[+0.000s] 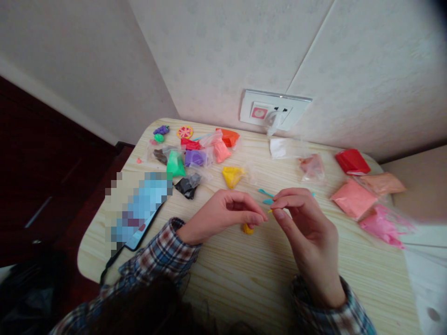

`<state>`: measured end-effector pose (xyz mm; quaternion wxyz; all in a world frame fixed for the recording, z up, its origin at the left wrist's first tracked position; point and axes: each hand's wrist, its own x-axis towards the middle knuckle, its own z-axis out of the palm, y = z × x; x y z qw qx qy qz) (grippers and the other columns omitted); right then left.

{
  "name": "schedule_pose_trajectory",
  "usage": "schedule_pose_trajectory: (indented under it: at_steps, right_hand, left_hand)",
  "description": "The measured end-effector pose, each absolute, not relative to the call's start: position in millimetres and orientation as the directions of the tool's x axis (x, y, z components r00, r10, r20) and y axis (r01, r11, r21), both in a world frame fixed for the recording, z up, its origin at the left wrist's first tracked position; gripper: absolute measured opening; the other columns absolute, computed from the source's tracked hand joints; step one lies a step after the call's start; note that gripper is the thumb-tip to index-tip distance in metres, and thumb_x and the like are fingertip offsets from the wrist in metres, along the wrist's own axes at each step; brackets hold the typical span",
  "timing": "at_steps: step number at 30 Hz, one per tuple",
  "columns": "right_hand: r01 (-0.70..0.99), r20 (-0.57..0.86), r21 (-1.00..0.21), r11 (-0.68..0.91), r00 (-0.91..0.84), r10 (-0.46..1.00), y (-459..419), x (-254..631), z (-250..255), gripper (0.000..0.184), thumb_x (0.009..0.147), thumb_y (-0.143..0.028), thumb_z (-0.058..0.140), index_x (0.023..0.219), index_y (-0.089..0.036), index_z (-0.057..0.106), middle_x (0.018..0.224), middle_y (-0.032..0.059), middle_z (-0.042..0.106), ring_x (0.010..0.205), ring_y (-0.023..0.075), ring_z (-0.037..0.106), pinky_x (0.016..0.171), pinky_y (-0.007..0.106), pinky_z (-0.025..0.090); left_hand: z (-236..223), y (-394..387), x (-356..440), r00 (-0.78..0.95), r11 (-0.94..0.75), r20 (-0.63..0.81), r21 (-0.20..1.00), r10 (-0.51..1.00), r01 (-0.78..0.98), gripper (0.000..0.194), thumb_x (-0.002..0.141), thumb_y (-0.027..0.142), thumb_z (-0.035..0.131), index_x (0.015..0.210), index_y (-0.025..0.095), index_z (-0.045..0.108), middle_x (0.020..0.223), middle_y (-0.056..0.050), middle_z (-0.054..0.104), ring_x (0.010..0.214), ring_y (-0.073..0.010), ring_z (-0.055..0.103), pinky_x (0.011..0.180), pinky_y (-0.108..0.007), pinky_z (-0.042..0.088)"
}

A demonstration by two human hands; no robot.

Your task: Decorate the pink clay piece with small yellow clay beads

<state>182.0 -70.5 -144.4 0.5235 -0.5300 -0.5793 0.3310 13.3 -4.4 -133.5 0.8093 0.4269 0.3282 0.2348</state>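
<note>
Over the middle of the table, my right hand (307,228) pinches a tiny bit of yellow modelling clay (270,211) between thumb and forefinger. Close beside it, my left hand (230,214) has its thumb and forefinger pressed together; whatever is between those tips is too small to make out. A yellow clay lump (248,229) lies on the wood just below the left fingertips, partly covered by them. Behind the right fingers rest slim blue tools (266,192), partly hidden. A bag of yellow clay (233,177) lies farther back.
Bags of green (175,164), purple (195,158) and black clay (187,186) crowd the left, near a phone (143,228). Finished-looking purple grapes (161,130) and a round red-and-yellow slice (185,132) sit behind. Pink and red bags (353,161) lie right, below a wall socket (275,110).
</note>
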Motion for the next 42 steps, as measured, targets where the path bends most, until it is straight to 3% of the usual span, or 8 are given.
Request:
schedule_pose_trajectory:
  at_steps: [18,21,25,30,36,42]
  right_hand:
    - [0.527,0.383,-0.795,0.302,0.050,0.922,-72.0,176.8,-141.4,0.010,0.090,-0.016,0.063,0.090,-0.026,0.064,0.092,0.0022,0.060,0.089,0.0192,0.057,0.078,0.035,0.047]
    - [0.425,0.333,-0.866,0.262,0.101,0.937,-71.7,178.2,-143.2,0.010,0.090,-0.016,0.063,0.089,-0.026,0.064,0.092,0.0014,0.060,0.091,0.0181,0.056,0.081,0.034,0.045]
    - [0.109,0.149,-0.986,0.126,0.243,0.959,-69.3,182.1,-147.7,0.006,0.091,-0.023,0.063,0.086,-0.025,0.066,0.088,0.0007,0.059,0.089,0.0169,0.055,0.078,0.032,0.043]
    - [-0.202,-0.101,-0.978,-0.042,0.293,0.951,-65.1,184.3,-150.3,0.014,0.087,-0.037,0.066,0.084,-0.024,0.069,0.084,0.0005,0.057,0.077,0.0151,0.052,0.071,0.029,0.044]
    - [-0.271,-0.151,-0.959,-0.081,0.246,0.957,-64.5,184.1,-153.8,0.019,0.082,-0.041,0.071,0.089,-0.023,0.070,0.088,0.0013,0.058,0.076,0.0145,0.054,0.069,0.029,0.048]
    - [-0.232,-0.157,-0.968,-0.093,0.275,0.948,-63.5,184.3,-154.9,0.019,0.081,-0.041,0.072,0.078,-0.022,0.068,0.081,0.0007,0.058,0.071,0.0141,0.052,0.064,0.028,0.046]
  left_hand:
    - [-134.8,-5.7,14.8,0.591,0.475,-0.336,0.876,0.733,-0.090,0.008,0.069,0.019,0.079,0.070,0.013,0.072,0.065,0.002,0.068,0.062,-0.0093,0.059,0.066,-0.023,0.049]
    - [-133.9,-5.6,14.5,0.580,0.458,-0.324,0.883,0.748,-0.098,0.009,0.070,0.019,0.078,0.069,0.014,0.071,0.064,0.003,0.067,0.062,-0.0086,0.058,0.066,-0.022,0.049]
    - [-133.2,-5.0,13.5,0.573,0.473,-0.333,0.874,0.749,-0.109,0.008,0.070,0.018,0.078,0.070,0.013,0.071,0.065,0.002,0.068,0.062,-0.0088,0.060,0.066,-0.021,0.050]
    - [-133.7,-4.0,13.1,0.539,0.480,-0.342,0.867,0.770,-0.135,0.007,0.073,0.018,0.077,0.070,0.013,0.071,0.063,0.003,0.067,0.059,-0.0071,0.058,0.064,-0.019,0.049]
    - [-133.6,-3.7,12.2,0.534,0.453,-0.322,0.882,0.781,-0.131,0.008,0.074,0.019,0.076,0.071,0.013,0.071,0.064,0.003,0.066,0.060,-0.0071,0.058,0.066,-0.020,0.049]
    - [-135.5,-2.2,10.2,0.504,0.432,-0.325,0.896,0.800,-0.107,0.013,0.072,0.025,0.077,0.073,0.014,0.071,0.067,0.003,0.066,0.062,-0.0088,0.058,0.068,-0.023,0.050]
